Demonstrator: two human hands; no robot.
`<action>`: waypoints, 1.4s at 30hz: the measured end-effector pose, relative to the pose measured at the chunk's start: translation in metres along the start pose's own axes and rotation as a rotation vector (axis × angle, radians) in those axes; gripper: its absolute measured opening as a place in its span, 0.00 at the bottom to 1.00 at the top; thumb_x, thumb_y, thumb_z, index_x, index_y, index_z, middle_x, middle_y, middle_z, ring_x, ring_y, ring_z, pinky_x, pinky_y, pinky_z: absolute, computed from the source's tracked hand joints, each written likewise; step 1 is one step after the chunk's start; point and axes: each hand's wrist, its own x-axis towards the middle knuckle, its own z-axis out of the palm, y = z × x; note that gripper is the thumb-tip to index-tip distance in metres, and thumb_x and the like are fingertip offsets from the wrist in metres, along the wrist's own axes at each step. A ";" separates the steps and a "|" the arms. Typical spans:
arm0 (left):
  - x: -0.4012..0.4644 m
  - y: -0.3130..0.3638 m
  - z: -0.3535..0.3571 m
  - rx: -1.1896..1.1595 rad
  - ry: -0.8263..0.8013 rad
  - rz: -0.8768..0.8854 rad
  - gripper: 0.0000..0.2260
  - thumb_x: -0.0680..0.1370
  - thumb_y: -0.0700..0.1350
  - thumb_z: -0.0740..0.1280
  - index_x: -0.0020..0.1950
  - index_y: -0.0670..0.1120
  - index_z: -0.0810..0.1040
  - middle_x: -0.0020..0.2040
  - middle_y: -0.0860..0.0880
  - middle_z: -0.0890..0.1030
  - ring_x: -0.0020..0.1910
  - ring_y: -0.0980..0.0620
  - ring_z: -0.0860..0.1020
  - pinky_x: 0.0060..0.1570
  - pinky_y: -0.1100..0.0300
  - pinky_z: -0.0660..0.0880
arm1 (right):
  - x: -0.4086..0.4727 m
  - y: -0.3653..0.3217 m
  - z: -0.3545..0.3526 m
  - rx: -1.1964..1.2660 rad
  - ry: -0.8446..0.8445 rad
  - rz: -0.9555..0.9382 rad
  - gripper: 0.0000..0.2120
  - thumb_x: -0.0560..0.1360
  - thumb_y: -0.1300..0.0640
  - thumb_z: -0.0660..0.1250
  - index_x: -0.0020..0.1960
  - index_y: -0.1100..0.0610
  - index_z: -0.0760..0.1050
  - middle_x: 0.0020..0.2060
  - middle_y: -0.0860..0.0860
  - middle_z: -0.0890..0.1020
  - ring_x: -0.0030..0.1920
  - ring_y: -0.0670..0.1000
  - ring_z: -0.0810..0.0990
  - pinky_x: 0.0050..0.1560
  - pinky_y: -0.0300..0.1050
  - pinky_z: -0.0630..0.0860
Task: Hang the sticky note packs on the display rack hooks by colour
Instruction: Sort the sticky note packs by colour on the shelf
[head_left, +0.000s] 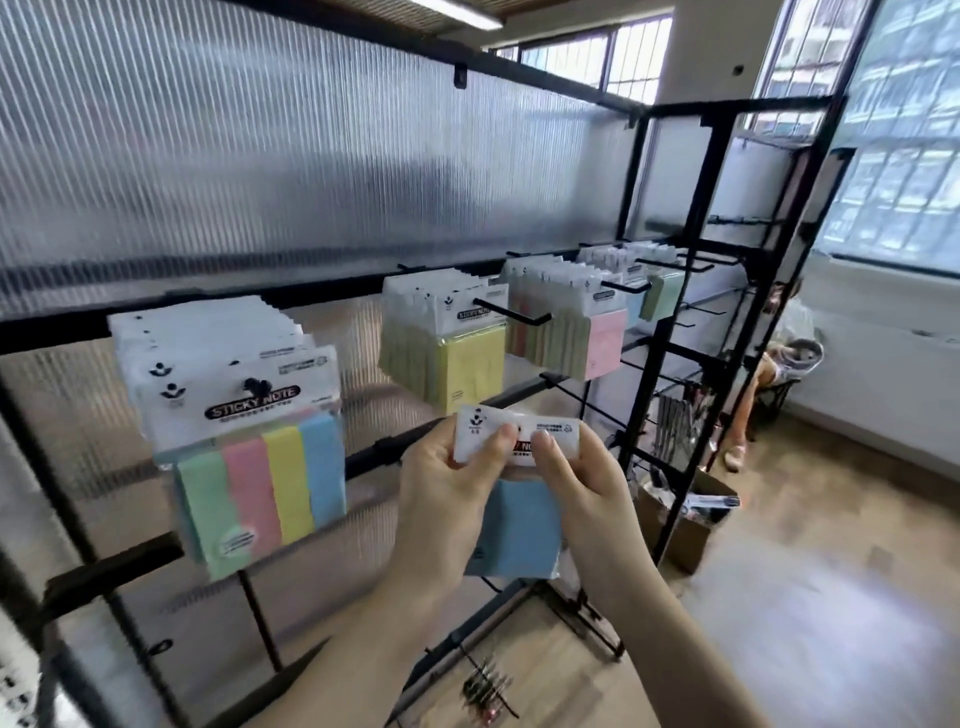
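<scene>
pinching the blue pack by its header, left hand and right hand clamped, we see the blue hook up right.

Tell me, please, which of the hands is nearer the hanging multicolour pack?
Left. The left hand grips the blue pack just right of the multicolour pack; the right hand is farther right.

A blue sticky note pack is held by its white header in both hands, the left hand and right hand pinching it. Multicolour packs, yellow packs and pink packs are hung on the display rack behind.
</scene>
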 end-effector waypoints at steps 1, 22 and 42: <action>0.003 -0.002 0.003 0.001 -0.008 -0.002 0.07 0.75 0.46 0.69 0.45 0.43 0.81 0.38 0.50 0.84 0.35 0.57 0.81 0.34 0.68 0.75 | 0.005 0.002 -0.002 -0.005 0.027 -0.012 0.16 0.73 0.46 0.66 0.48 0.60 0.74 0.41 0.59 0.82 0.40 0.54 0.80 0.41 0.52 0.76; 0.091 -0.028 0.202 -0.126 0.016 -0.192 0.13 0.65 0.54 0.72 0.44 0.50 0.83 0.42 0.46 0.85 0.43 0.43 0.83 0.45 0.47 0.79 | 0.136 0.018 -0.176 0.107 0.039 -0.184 0.08 0.78 0.59 0.62 0.41 0.61 0.73 0.30 0.47 0.78 0.32 0.45 0.75 0.34 0.35 0.73; 0.181 -0.059 0.312 0.086 0.124 0.108 0.21 0.73 0.55 0.64 0.48 0.36 0.73 0.41 0.33 0.77 0.41 0.36 0.76 0.47 0.38 0.73 | 0.251 0.031 -0.276 0.027 -0.043 -0.279 0.07 0.76 0.55 0.66 0.43 0.58 0.76 0.34 0.47 0.82 0.37 0.45 0.80 0.40 0.38 0.75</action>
